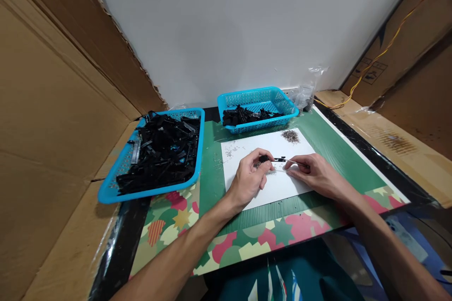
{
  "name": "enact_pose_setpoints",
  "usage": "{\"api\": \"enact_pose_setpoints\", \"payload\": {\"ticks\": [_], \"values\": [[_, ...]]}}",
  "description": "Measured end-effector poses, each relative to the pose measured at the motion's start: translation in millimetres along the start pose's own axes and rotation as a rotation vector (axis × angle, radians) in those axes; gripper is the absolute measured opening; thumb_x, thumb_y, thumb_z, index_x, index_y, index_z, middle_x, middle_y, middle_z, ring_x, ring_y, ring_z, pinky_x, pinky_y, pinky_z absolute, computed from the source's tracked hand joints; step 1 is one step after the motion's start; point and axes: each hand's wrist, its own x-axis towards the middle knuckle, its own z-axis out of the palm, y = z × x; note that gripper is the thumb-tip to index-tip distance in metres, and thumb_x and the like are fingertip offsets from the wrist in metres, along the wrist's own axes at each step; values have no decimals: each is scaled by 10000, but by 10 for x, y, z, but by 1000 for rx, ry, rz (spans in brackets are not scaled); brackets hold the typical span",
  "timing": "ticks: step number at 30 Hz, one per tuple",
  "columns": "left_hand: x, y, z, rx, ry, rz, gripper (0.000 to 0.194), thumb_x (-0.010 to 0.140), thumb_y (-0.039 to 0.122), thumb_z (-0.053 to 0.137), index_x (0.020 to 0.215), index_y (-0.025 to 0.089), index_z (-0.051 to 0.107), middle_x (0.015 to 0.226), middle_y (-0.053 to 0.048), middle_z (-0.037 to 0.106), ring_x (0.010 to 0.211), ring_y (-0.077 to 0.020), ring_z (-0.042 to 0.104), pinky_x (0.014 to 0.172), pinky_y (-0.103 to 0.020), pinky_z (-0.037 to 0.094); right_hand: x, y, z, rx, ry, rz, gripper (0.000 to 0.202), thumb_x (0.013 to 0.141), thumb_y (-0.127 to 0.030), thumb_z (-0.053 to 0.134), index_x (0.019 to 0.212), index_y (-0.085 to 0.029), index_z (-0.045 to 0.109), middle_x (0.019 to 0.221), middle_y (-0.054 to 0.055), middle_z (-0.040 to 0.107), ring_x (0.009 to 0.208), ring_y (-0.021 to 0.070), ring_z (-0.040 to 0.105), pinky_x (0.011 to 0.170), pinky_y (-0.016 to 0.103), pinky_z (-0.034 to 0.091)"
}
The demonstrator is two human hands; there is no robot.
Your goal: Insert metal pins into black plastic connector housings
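Observation:
Above a white sheet (261, 193), my left hand (249, 178) is closed around a small black plastic part (278, 160), whose narrow end sticks out to the right. My right hand (312, 171) pinches a thin metal tool, apparently tweezers (299, 163), with its tip at or very near the end of that part; I cannot tell if they touch. Behind the hands lies a heap of tiny metal pieces (290, 136) on the sheet. More fine metal pieces (231, 150) are scattered at the sheet's left side.
A blue basket (199, 150) piled with black plastic parts (165, 150) stands at the left. Another blue basket (252, 128) with fewer black parts is at the back, beside a clear plastic bag (305, 96). Cardboard walls (52, 103) flank the table, and a yellow cable (391, 42) hangs right.

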Motion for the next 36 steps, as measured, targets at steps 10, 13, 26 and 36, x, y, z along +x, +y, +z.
{"api": "enact_pose_setpoints", "payload": {"ticks": [10,13,26,36], "values": [[-27,36,-6,164,32,51,146,890,243,654,880,174,783,862,-27,650,612,-84,527,528,-218,397,-10,38,-1,175,-15,75,280,919,-446,665,880,-182,750,655,-29,484,619,135,381,555,281,254],[-23,10,-5,264,65,118,159,903,243,670,936,189,816,960,-50,676,730,-119,570,634,-240,451,-34,31,4,329,18,136,351,870,-524,730,877,-173,729,621,-58,361,582,119,295,530,277,205],[-85,2,79,364,22,201,223,956,387,723,948,174,789,949,-45,654,698,-118,530,631,-259,420,-104,-223,249,764,142,151,470,790,-620,837,859,-177,696,650,-70,274,600,110,229,564,281,177],[-97,11,77,398,-16,195,223,982,385,694,965,180,782,938,-32,645,704,-118,522,649,-264,415,-160,-153,231,667,130,109,431,822,-599,816,882,-179,737,670,-51,315,619,121,263,568,285,197]]}}
